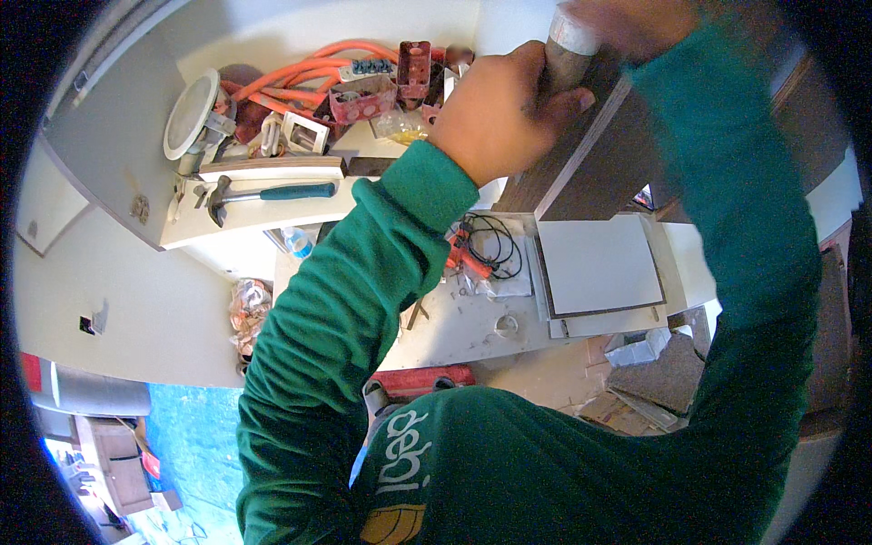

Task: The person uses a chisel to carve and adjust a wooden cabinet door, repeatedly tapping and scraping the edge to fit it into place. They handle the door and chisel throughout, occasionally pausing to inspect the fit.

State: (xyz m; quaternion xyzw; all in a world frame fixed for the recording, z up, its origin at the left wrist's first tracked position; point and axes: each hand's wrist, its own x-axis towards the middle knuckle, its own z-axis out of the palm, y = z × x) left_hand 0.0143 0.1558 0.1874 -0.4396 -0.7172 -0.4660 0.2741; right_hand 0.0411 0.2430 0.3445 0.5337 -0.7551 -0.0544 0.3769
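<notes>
At the top of the head view, my left hand (504,113) is wrapped round a grey cylinder with a pale upper end (572,41). I cannot make out its exact kind. My right hand (640,27) is beside the cylinder's upper end, smeared by motion, and its fingers cannot be read. Both arms are raised in green sleeves. On the shelf left of my left hand lies a claw hammer (295,191) with a dark teal handle. Behind it are red electrical boxes (363,102) and coiled orange corrugated conduit (291,82).
A round white light fitting (189,116) leans at the shelf's left end. Lower down, a worktop carries an orange tool with black cord (470,263), a small ring-shaped roll (507,325) and stacked white panels (599,268). Dark brown boards (581,163) stand right of my left hand.
</notes>
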